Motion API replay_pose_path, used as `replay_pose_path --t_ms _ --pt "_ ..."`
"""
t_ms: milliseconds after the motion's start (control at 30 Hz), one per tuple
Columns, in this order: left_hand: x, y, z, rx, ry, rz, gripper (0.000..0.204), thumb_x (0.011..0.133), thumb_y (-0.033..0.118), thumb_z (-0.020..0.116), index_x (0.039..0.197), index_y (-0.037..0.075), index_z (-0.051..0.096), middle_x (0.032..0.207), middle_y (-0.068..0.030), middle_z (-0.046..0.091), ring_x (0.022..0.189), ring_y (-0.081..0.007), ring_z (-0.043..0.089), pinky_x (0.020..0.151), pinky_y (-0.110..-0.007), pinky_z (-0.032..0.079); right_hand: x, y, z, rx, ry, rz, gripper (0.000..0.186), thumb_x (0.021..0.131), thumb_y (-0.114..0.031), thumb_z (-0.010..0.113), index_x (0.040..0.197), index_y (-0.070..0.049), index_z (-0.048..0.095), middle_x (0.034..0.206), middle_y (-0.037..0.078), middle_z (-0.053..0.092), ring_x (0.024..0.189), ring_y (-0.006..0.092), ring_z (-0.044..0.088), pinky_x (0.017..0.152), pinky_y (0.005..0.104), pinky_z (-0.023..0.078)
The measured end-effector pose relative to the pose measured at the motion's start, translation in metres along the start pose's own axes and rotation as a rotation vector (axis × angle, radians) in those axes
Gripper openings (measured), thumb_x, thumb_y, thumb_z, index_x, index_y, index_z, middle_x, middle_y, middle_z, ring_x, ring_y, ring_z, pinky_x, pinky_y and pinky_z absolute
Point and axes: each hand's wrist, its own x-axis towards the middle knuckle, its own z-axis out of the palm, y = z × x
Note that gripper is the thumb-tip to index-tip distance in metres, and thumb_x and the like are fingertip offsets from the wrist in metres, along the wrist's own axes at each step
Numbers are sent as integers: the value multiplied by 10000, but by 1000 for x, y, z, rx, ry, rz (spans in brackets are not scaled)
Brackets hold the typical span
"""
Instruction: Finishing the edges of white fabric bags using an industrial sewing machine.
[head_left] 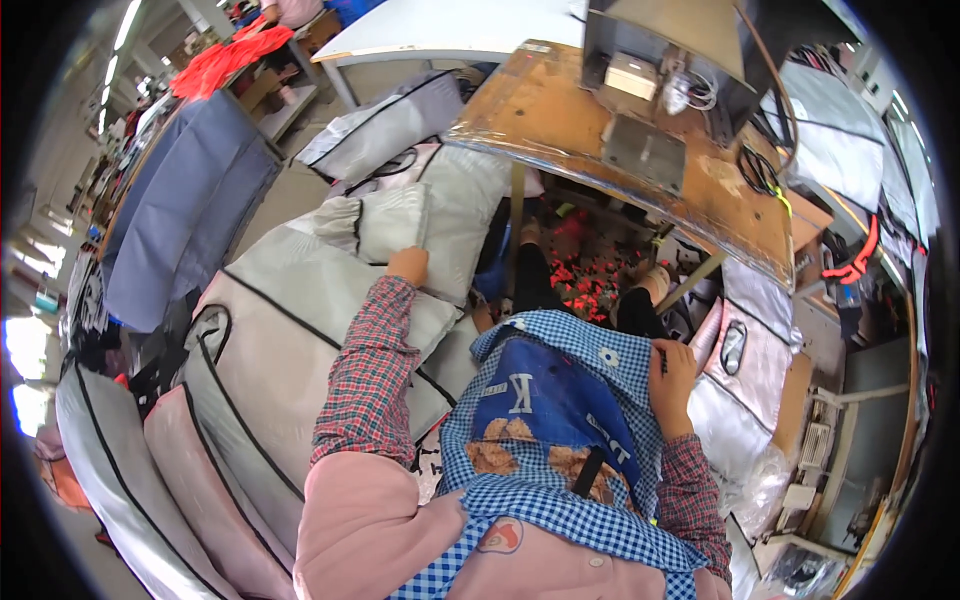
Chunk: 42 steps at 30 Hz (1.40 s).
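My left hand (408, 265) is reached forward, its fingers closed at the edge of a light grey fabric bag (393, 222). This bag lies on a heap of larger pale grey bags (285, 290) with black piping. My right hand (672, 375) rests at the right side of my blue checked apron (560, 335), fingers laid along the cloth and holding nothing I can see. Beside that hand, on the right, lies a silvery-pink bag (738, 360) with a dark-rimmed oval opening.
Ahead stands a worn wooden worktable (560, 110) with a metal plate (642, 153) and a dark machine housing. Red scraps (585, 285) litter the floor below, near my feet. More padded bags (130, 480) stand at the left. A white table (430, 28) is farther off.
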Motion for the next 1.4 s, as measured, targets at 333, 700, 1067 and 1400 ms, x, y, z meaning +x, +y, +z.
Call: replay_pose_path --t_ms 333,700,1067,1400 --pt "-46 -31 -117 -124 164 -109 281 773 262 607 907 33 701 931 -191 689 882 -388 662 790 -482 522 -2 -3 -2 18 -56 -21 127 866 -52 574 979 -7 610 959 135 618 939 313 557 848 412 429" --pt "-150 -157 -143 27 148 -795 428 788 462 649 929 65 731 1002 -160 694 960 -316 663 828 -432 519 -4 2 -3 10 -69 -21 128 875 -70 562 978 -7 606 964 129 618 938 312 556 845 406 432" --pt "-175 -157 -166 -28 -117 -983 268 798 297 633 948 104 743 1043 -135 695 983 -310 661 830 -424 519 -3 3 1 50 -50 -35 145 869 -60 575 999 -3 604 975 137 623 942 315 560 844 409 438" --pt "-177 -171 -146 -312 187 -894 259 720 214 563 568 26 653 557 -116 638 566 -257 657 589 -362 512 4 -5 3 21 -113 1 148 852 -67 592 989 -18 618 979 143 625 952 318 570 849 414 441"
